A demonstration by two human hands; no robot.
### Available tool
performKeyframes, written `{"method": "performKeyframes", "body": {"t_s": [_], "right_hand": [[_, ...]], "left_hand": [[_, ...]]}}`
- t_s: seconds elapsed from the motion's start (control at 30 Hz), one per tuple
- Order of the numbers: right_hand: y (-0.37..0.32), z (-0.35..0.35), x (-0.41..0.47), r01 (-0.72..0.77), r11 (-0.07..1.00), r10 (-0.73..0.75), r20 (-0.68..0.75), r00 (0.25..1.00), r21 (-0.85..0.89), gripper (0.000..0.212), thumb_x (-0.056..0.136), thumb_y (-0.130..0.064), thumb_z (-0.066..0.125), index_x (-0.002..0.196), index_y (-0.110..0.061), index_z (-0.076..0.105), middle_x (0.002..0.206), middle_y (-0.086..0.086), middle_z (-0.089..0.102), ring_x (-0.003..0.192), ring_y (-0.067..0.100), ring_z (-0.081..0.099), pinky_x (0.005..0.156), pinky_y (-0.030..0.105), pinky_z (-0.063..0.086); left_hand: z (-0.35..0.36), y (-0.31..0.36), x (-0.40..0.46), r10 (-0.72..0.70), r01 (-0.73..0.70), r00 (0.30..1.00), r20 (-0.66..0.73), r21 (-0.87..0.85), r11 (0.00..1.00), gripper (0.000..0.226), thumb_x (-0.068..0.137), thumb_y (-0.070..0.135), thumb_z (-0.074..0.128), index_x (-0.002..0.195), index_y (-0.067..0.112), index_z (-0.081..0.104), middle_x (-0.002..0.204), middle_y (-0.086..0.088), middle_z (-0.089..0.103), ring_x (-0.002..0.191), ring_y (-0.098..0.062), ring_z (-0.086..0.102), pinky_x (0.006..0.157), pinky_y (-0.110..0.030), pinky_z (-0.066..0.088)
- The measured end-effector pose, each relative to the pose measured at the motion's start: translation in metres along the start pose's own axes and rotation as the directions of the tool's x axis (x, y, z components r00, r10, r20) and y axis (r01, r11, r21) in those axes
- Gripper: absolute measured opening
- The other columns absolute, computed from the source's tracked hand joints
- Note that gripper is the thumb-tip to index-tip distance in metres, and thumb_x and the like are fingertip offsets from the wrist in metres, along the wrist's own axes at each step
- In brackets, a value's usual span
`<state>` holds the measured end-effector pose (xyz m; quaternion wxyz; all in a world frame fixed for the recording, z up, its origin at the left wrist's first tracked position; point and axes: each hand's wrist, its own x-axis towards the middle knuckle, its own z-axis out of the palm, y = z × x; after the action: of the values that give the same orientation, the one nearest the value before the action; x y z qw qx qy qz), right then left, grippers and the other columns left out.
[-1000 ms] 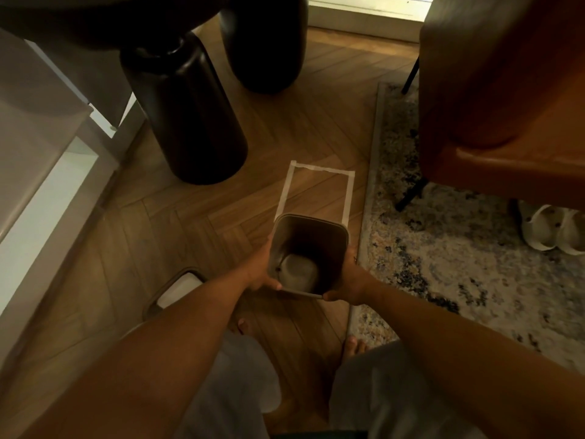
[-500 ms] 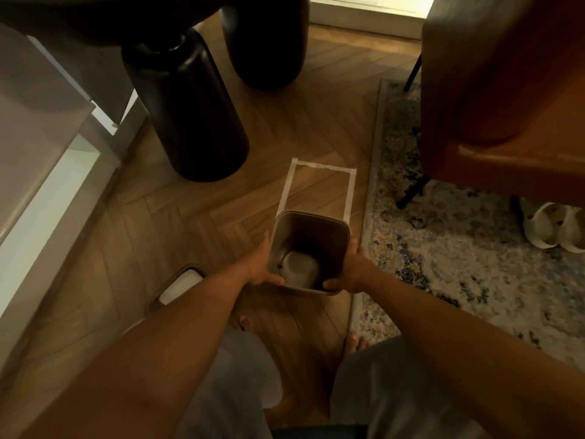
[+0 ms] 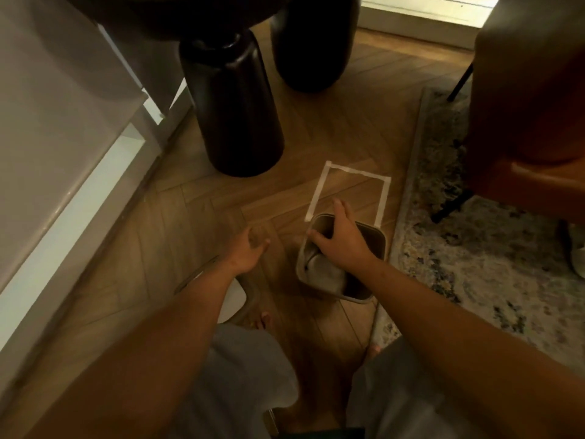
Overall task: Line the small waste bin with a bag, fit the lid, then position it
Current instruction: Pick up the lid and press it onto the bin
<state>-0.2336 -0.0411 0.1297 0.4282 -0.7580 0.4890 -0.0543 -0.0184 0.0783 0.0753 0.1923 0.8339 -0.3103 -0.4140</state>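
The small grey bin (image 3: pixel 378 245) sits low by the near end of a white tape rectangle (image 3: pixel 356 173) on the wooden floor. A pale crumpled bag (image 3: pixel 323 271) lies inside it. My right hand (image 3: pixel 340 237) is spread over the bin's opening, thumb at the left rim and fingers reaching past the far rim. My left hand (image 3: pixel 250 248) hovers apart from the bin to its left, blurred, fingers loosely curled and holding nothing. The lid (image 3: pixel 235 300), white with a dark rim, lies on the floor under my left forearm, partly hidden.
Two thick dark round table legs (image 3: pixel 234 115) stand beyond the tape. A patterned rug (image 3: pixel 474 255) edges the bin on the right, with a brown chair (image 3: pixel 531 115) on it. A white cabinet (image 3: pixel 63 160) runs along the left. My bare feet (image 3: pixel 262 320) are just behind the bin.
Both hands have let go of the bin's sides. My left hand moved away to the left; my right hand moved over the opening. The bin sits slightly nearer the tape.
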Motion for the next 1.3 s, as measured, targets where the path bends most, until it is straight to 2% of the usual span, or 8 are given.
{"method": "performKeyframes", "body": {"t_s": [0.1, 0.3, 0.63, 0.77, 0.9, 1.03, 1.2, 1.3], "right_hand": [[-0.022, 0.037, 0.021, 0.041, 0.999, -0.041, 0.081, 0.996, 0.007, 0.097, 0.095, -0.042, 0.069, 0.164, -0.013, 0.009, 0.173, 0.005, -0.003, 0.156, 0.027, 0.021, 0.111, 0.028, 0.03], [-0.026, 0.038, 0.022, 0.059, 0.998, -0.059, 0.087, 0.994, 0.002, 0.089, 0.096, -0.044, 0.066, 0.164, -0.015, 0.017, 0.173, 0.002, 0.002, 0.157, 0.028, 0.018, 0.122, 0.044, 0.033], [-0.044, 0.075, 0.043, 0.077, 0.993, -0.063, 0.152, 0.986, -0.086, 0.077, 0.098, -0.046, 0.063, 0.161, -0.018, 0.029, 0.171, 0.003, 0.016, 0.149, 0.028, 0.036, 0.115, 0.037, 0.035], [-0.047, 0.102, 0.053, 0.069, 0.994, -0.049, 0.206, 0.977, -0.091, 0.075, 0.098, -0.047, 0.063, 0.16, -0.019, 0.03, 0.169, 0.004, 0.024, 0.15, 0.026, 0.036, 0.11, 0.029, 0.032], [-0.048, 0.132, 0.063, 0.04, 0.994, -0.011, 0.273, 0.962, -0.103, 0.076, 0.097, -0.047, 0.064, 0.16, -0.018, 0.032, 0.165, 0.005, 0.036, 0.148, 0.027, 0.039, 0.114, 0.034, 0.036], [-0.043, 0.163, 0.072, -0.001, 0.989, 0.052, 0.337, 0.94, -0.148, 0.078, 0.098, -0.049, 0.062, 0.161, -0.015, 0.031, 0.165, 0.009, 0.035, 0.15, 0.029, 0.036, 0.117, 0.039, 0.034], [-0.027, 0.197, 0.082, 0.013, 0.968, 0.106, 0.452, 0.886, -0.251, 0.055, 0.106, -0.036, 0.053, 0.149, -0.003, 0.047, 0.151, 0.015, 0.049, 0.14, 0.033, 0.046, 0.105, 0.034, 0.039], [-0.011, 0.215, 0.088, 0.047, 0.968, 0.088, 0.505, 0.859, -0.248, 0.052, 0.103, -0.043, 0.055, 0.146, -0.012, 0.054, 0.142, 0.007, 0.057, 0.134, 0.027, 0.053, 0.093, 0.024, 0.036]], "left_hand": [[-0.024, -0.042, 0.008, -0.104, 0.1, 0.992, -0.067, -0.063, 0.993, 0.083, 0.094, 0.055, 0.059, 0.157, 0.01, 0.031, 0.156, -0.015, 0.043, 0.14, -0.033, 0.046, 0.115, -0.048, 0.039], [-0.023, -0.036, 0.004, -0.103, 0.097, 0.991, -0.087, -0.073, 0.993, 0.077, 0.099, 0.05, 0.054, 0.158, 0.007, 0.028, 0.16, -0.016, 0.037, 0.146, -0.033, 0.038, 0.119, -0.042, 0.031], [-0.039, -0.068, 0.012, -0.183, 0.168, 0.979, -0.092, -0.149, 0.974, 0.072, 0.1, 0.052, 0.051, 0.154, 0.007, 0.036, 0.157, -0.016, 0.042, 0.142, -0.034, 0.043, 0.114, -0.04, 0.033], [-0.046, -0.095, 0.017, -0.215, 0.199, 0.973, -0.084, -0.165, 0.966, 0.065, 0.099, 0.051, 0.051, 0.145, 0.005, 0.049, 0.147, -0.017, 0.053, 0.135, -0.036, 0.051, 0.104, -0.039, 0.04], [-0.046, -0.124, 0.022, -0.295, 0.283, 0.953, -0.07, -0.15, 0.947, 0.07, 0.1, 0.047, 0.053, 0.153, 0.004, 0.036, 0.153, -0.017, 0.046, 0.133, -0.034, 0.052, 0.096, -0.034, 0.042], [-0.043, -0.142, 0.022, -0.352, 0.34, 0.933, -0.072, -0.136, 0.93, 0.058, 0.102, 0.037, 0.053, 0.146, 0.0, 0.043, 0.146, -0.02, 0.052, 0.11, -0.028, 0.058, 0.069, -0.024, 0.041], [-0.042, -0.165, 0.028, -0.373, 0.37, 0.926, -0.057, -0.057, 0.927, 0.069, 0.103, 0.046, 0.047, 0.152, -0.001, 0.036, 0.156, -0.019, 0.043, 0.139, -0.036, 0.046, 0.106, -0.038, 0.038], [-0.039, -0.179, 0.031, -0.39, 0.387, 0.92, -0.036, -0.062, 0.92, 0.075, 0.101, 0.052, 0.047, 0.156, 0.004, 0.032, 0.161, -0.016, 0.035, 0.144, -0.035, 0.039, 0.111, -0.039, 0.034]]}}
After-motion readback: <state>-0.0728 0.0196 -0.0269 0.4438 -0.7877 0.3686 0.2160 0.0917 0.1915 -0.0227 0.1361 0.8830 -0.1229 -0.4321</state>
